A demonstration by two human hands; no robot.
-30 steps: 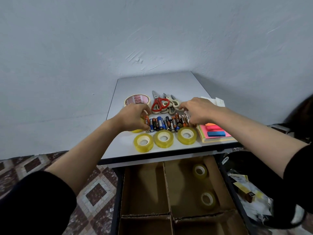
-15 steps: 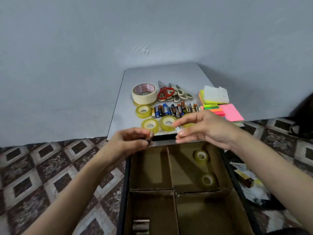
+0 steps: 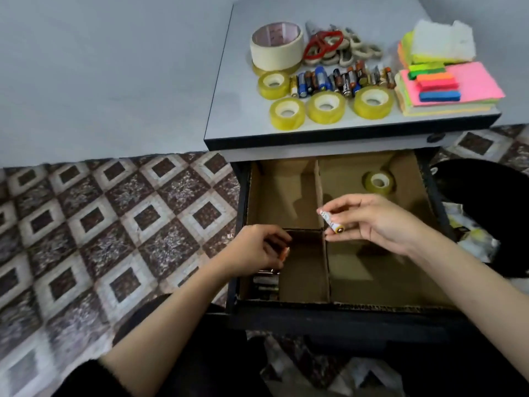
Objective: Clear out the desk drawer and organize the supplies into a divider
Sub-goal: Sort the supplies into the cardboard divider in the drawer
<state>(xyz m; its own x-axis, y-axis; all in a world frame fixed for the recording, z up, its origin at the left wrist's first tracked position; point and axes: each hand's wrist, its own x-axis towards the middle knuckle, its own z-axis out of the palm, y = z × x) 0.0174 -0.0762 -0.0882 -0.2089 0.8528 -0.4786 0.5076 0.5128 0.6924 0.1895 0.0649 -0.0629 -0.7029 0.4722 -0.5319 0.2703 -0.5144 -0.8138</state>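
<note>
While the left hand (image 3: pixel 257 250) is pinching an orange-tipped battery (image 3: pixel 284 252) low in the near-left compartment of the divider (image 3: pixel 327 270), just above the stored batteries (image 3: pixel 266 282) lying there, the right hand (image 3: pixel 380 222) is pinching a white battery (image 3: pixel 331 222) above the centre wall, apart from the left. Loose batteries (image 3: pixel 340 80) are lying well away on the bench (image 3: pixel 243 110).

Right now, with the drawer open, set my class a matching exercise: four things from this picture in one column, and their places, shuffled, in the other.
1. white battery
2. masking tape roll
3. lone clear tape roll
4. left hand

A. far right compartment of the divider
B. on the desk, beside the red scissors
C. pinched in the right hand
D. at the near left compartment, gripping an orange-tipped battery

Pairs: 1-C, 2-B, 3-A, 4-D
</note>
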